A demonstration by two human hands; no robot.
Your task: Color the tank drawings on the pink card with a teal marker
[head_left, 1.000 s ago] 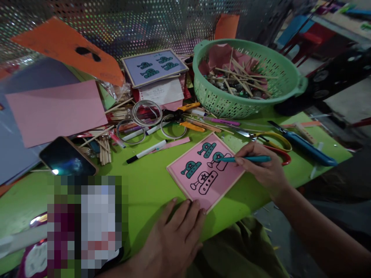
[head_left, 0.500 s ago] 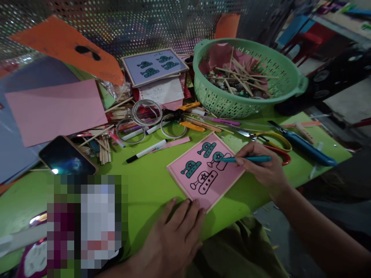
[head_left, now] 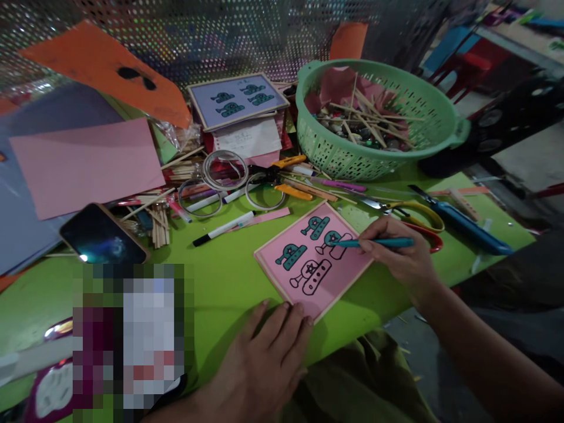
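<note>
Basket [head_left: 341, 155] in pale green plastic, its sides pierced with slots, stands at the back of the green table [head_left: 220, 288]. Crumpled pink paper [head_left: 339, 82] lines part of its far inner wall, and thin wooden sticks [head_left: 372, 120] lie crisscrossed over a heap of small dark and shiny pieces, too small to identify. To its left, a framed blue card [head_left: 240, 103] with 4 green drawings tops a stack of papers.

The pink card [head_left: 315, 249], edged with pale strips, lies tilted on the table in front of the basket, between the 2 hands. It bears 4 tank-like outlines: 2 are filled in green, 1 has only its upper part coloured, and the nearest is uncoloured.

The right hand [head_left: 403, 258] pinches a teal pen [head_left: 394, 242] between thumb and fingers, over the card's right side; the pen's tip is at the partly coloured drawing. The left hand [head_left: 268, 358] lies palm down with its fingers extended and slightly apart, gripping nothing, the fingertips at the card's near edge.

Beyond the card's right side lie scissors [head_left: 434, 218] with yellow and red handles and a blue cutter [head_left: 473, 226]. A black-capped white marker [head_left: 224, 229] lies to the card's left.
</note>
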